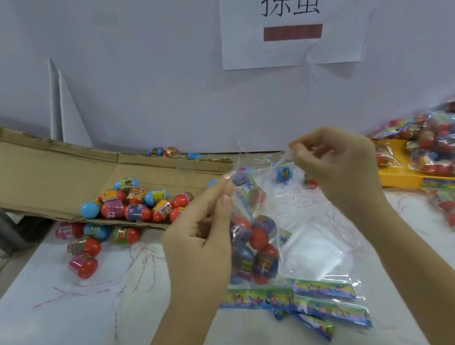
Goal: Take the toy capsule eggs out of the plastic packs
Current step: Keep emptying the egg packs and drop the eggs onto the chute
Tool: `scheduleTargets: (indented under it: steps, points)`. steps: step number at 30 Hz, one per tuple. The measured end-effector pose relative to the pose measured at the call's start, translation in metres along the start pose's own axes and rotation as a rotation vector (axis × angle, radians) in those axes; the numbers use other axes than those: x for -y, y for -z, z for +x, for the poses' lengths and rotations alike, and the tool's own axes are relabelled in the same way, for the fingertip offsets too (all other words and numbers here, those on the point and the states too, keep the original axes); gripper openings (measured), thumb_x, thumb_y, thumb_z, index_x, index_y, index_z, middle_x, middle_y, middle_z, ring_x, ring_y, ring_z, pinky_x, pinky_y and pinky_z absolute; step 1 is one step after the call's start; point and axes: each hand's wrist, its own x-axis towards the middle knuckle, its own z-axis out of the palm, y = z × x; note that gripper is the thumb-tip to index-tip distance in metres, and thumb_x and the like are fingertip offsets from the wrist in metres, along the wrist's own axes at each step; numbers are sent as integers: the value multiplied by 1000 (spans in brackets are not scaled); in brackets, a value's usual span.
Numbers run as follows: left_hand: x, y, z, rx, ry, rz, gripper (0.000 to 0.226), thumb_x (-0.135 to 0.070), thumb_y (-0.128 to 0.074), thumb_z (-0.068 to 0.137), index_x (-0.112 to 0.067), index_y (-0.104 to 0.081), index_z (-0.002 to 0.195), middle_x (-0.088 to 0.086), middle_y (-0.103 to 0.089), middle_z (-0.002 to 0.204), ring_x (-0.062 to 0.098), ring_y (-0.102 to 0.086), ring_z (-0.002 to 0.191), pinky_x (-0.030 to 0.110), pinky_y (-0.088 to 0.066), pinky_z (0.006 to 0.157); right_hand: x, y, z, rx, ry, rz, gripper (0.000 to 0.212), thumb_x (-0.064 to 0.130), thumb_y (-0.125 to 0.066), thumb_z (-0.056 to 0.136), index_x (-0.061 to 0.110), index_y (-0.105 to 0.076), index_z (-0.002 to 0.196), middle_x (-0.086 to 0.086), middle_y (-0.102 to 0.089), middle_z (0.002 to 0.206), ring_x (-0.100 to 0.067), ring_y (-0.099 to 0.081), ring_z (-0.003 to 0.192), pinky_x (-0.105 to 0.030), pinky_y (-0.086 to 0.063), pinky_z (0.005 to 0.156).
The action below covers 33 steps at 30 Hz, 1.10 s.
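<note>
Two bare arms (182, 340) reach up from the bottom edge. The left hand (199, 234) pinches the top edge of a clear plastic pack (255, 197) with its thumb and fingers. The right hand (338, 169) pinches the other side of the top, a bit higher up. The thin plastic is stretched between the two hands. The pack hangs down between them, above the table. A few toy eggs (256, 246), red and blue, sit bunched together at the bottom of it.

Under the hands, flat on the white table (40, 341), lie empty packs (318, 296) with bright blue and green strips. Thin red threads (91, 288) are scattered on the table. To the left is a heap of loose eggs (132, 205), some on a sheet of brown cardboard (32, 174) and some just off its edge. To the right, a yellow tray (397, 176) holds many full packs (447, 140). A paper sign (296, 44) hangs on the wall behind.
</note>
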Motion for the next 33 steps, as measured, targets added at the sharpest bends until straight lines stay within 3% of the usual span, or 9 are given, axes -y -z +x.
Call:
scheduleTargets:
  steps: [3,7,11,14,20,23,26,29,33]
  points:
    - [4,10,14,-52,89,-48,35,-9,-63,90,-38,-66,109,-17,-74,100,2,-71,87,13,-55,69,-26,12,4,35,-172,70,28,9,-69,83,33,-65,68,17,-63,53,2,-55,49,-10,-42,48]
    - [16,18,22,-42,163,-22,38,-6,-62,91,-41,-67,103,-11,-75,102,4,-71,94,24,-59,79,-62,20,-11,208,-323,-9,26,9,-70,83,29,-66,67,17,-62,53,0,-53,48,-8,-39,46]
    - [19,19,25,-56,161,46,41,-3,-61,93,-43,-66,99,-16,-75,96,0,-69,94,16,-55,81,-87,31,-31,434,-176,-321,23,18,-72,84,37,-67,73,21,-64,68,-1,-52,60,-23,-44,68]
    - [23,20,26,-62,193,35,39,-5,-61,93,-43,-66,101,-15,-75,95,1,-70,95,23,-58,82,-93,39,-37,734,55,-816,23,36,-53,97,43,-63,116,21,-65,95,0,-53,87,-31,-21,77]
    - [18,18,25,-65,241,-52,35,-7,-62,92,-41,-66,102,-18,-75,94,1,-70,93,26,-59,80,-77,74,-13,981,27,-1336,52,8,-39,92,36,-41,136,20,-58,95,-8,-56,90,-35,-27,88]
    - [14,15,23,-82,270,-203,28,-15,-66,85,-36,-69,103,-10,-76,97,8,-71,96,28,-59,81,-65,80,-3,791,-141,-739,31,28,-46,98,40,-53,126,18,-65,95,-9,-62,84,-32,-51,84]
    - [10,11,19,-84,276,-332,27,-25,-70,73,-36,-75,98,-5,-76,101,11,-71,99,24,-58,81,-24,55,-14,592,-397,149,40,55,-64,70,45,-61,109,15,-71,92,-5,-67,80,-23,-56,73]
    - [7,6,16,-77,280,-395,27,-25,-70,72,-37,-77,95,-4,-76,101,10,-72,97,17,-56,73,2,18,-29,640,-539,434,60,60,-71,54,36,-65,109,13,-73,93,-10,-70,82,-27,-58,69]
    - [3,5,16,-89,306,-437,22,-23,-68,74,-33,-79,90,-1,-77,97,10,-73,89,17,-56,66,17,-14,-30,496,-630,625,10,26,-76,76,19,-76,83,-2,-73,76,-17,-65,66,-29,-58,60]
